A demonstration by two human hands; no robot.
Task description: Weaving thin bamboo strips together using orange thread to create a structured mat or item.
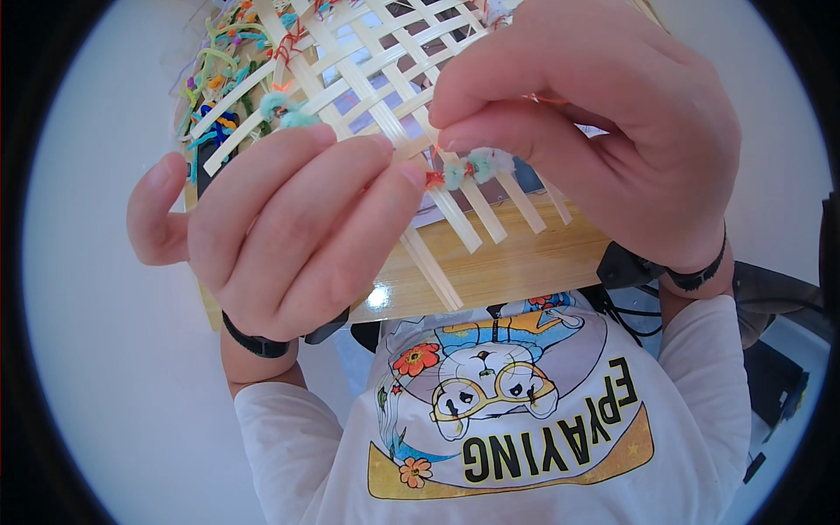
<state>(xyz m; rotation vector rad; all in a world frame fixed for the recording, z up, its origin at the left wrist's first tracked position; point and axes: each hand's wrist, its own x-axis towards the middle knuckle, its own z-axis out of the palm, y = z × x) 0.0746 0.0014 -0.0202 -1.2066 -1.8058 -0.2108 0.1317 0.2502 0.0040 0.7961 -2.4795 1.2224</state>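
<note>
Head view shows us pale woven strips [385,114] over the wooden table [398,302]; they look light and springy, best held at a crossing. Our left hand [289,227] grips their near edge; our right hand [617,131] pinches narrowly, apparently on orange thread [548,100], though fingertips hide it.

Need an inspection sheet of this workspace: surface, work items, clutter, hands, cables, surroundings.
Surface: glossy wooden tabletop, glare spot near its front edge.
Work items: pale woven lattice, strip ends pointing toward the wearer; mint-and-white fuzzy piece with orange-red strand.
Clutter: multicoloured fuzzy strands bunched, upper left.
Left hand: fingers at the lattice; grip hidden.
Right hand: thumb and forefinger close together near the fuzzy piece; anything pinched unclear.
Cables: black cables below the right wrist.
Surroundings: dark object, lower right, unidentifiable.
</note>
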